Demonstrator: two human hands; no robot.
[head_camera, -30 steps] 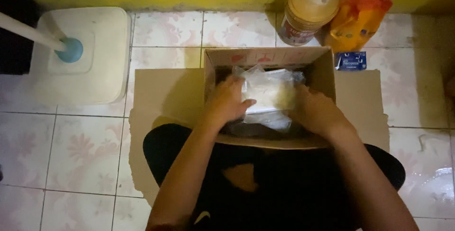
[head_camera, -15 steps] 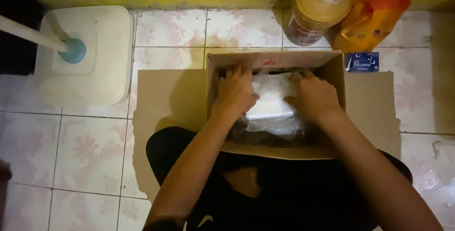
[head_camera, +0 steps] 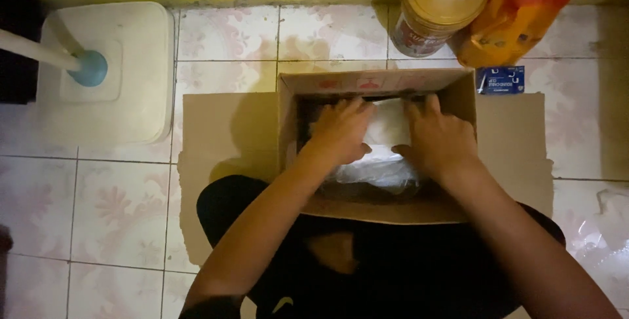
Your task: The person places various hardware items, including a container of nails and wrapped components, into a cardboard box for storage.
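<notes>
brown cardboard box, open on top, side flaps spread flat on the tiled floor, near the yellow wall. inside, a pale plastic-wrapped bundle, crinkled, lying toward the box's far wall, partly hidden under hands.

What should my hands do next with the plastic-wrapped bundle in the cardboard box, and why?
Probably press the bundle a little further down and flat. The left hand and the right hand lie palm down on either side of it inside the box, and crinkled plastic bulges on the near side, so it looks not fully settled.
</notes>
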